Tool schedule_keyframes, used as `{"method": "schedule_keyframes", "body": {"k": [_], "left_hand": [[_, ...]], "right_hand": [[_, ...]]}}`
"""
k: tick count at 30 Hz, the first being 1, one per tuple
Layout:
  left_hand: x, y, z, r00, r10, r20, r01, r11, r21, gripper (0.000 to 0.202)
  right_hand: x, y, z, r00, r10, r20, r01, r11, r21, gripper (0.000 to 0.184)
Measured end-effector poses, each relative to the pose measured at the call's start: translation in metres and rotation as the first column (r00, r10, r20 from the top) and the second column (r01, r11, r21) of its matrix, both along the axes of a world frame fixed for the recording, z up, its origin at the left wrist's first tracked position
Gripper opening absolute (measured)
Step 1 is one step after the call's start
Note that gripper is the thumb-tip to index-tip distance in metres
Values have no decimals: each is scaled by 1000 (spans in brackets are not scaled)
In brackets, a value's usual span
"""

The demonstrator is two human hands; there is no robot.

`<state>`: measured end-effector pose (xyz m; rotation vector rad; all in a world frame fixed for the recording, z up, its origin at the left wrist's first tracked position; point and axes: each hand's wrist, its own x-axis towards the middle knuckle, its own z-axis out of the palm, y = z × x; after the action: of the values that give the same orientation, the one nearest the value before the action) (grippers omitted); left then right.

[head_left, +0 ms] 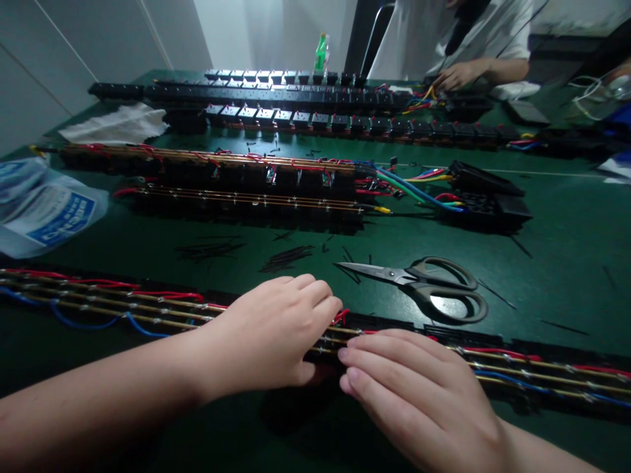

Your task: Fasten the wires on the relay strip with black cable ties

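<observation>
A long black strip (557, 374) of modules with brass rods, red wires and blue wires runs across the near side of the table. My left hand (276, 328) is closed over its middle, fingers on the far side and thumb on the near side. Just to the right, my right hand (419, 387) lies across the same strip with its fingers pressed together and bent; its thumb is hidden. A short red wire (341, 316) sticks up beside the left fingertips. Black-handled scissors (411, 276) lie beyond the right hand, blades slightly apart and pointing left.
Black cable ties (288, 257) are scattered past the strip. Farther back lie a wired strip (236, 157) and several black module rows (305, 121). A plastic bag (54, 210) is at left, a green bottle (321, 52) at the back. Another person's hand (461, 73) touches wires at upper right.
</observation>
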<state>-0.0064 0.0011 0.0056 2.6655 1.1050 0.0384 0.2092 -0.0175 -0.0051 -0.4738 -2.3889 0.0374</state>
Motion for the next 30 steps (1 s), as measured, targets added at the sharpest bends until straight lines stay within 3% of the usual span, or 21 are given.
{"method": "schedule_keyframes", "body": {"k": [11, 18, 23, 30], "left_hand": [[-1, 3, 1, 1000, -5, 18, 5, 999, -39, 37], [-6, 10, 2, 982, 87, 165, -46, 970, -239, 47], [-9, 14, 10, 952, 148, 268, -34, 922, -385, 33], [-12, 19, 10, 907, 207, 366, -29, 899, -437, 29]], "right_hand": [[2, 4, -2, 999, 41, 21, -40, 999, -32, 18], [1, 3, -1, 999, 24, 32, -23, 999, -28, 16], [0, 4, -1, 999, 10, 45, -10, 1000, -5, 16], [0, 3, -1, 995, -59, 79, 60, 998, -7, 18]]}}
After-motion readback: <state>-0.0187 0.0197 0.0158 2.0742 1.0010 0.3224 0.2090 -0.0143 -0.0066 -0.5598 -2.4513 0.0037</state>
